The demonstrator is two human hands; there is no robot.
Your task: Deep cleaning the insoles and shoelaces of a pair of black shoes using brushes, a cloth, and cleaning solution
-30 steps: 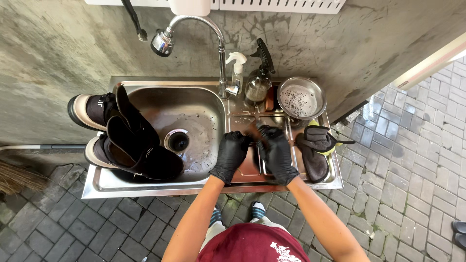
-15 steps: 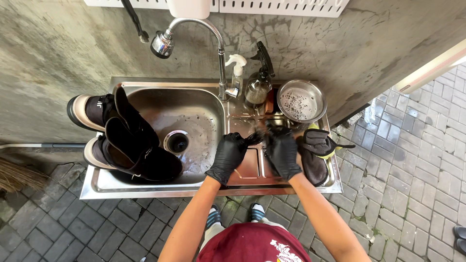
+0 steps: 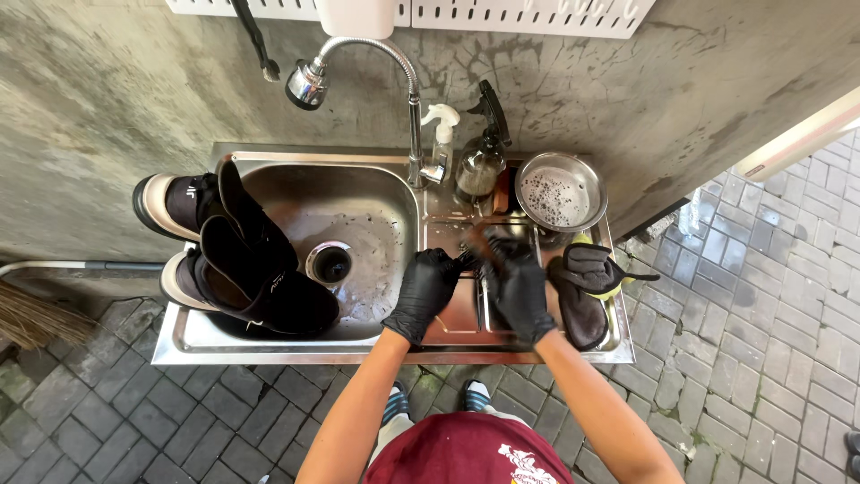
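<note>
Gloves meet over the drainboard (image 3: 466, 309): left hand (image 3: 428, 289) pinches a brush (image 3: 475, 249), right hand (image 3: 520, 291) clamps a dark item — what, I cannot tell. Best to scrub in short strokes and steady it — shoes (image 3: 237, 260) wait in the sink (image 3: 358, 229).

2 black boots (image 3: 242, 260) lean in the sink (image 3: 376, 179); a broom (image 3: 31, 314) lies left.

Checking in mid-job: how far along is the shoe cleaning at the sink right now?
Looks done: suds in the metal bowl, and the black shoes propped in the sink basin. In hand: the left hand and right hand, both gloved, work a small dark item I cannot identify over the drainboard. Left: a dark cloth lies beside them; the shoes sit untouched.
</note>
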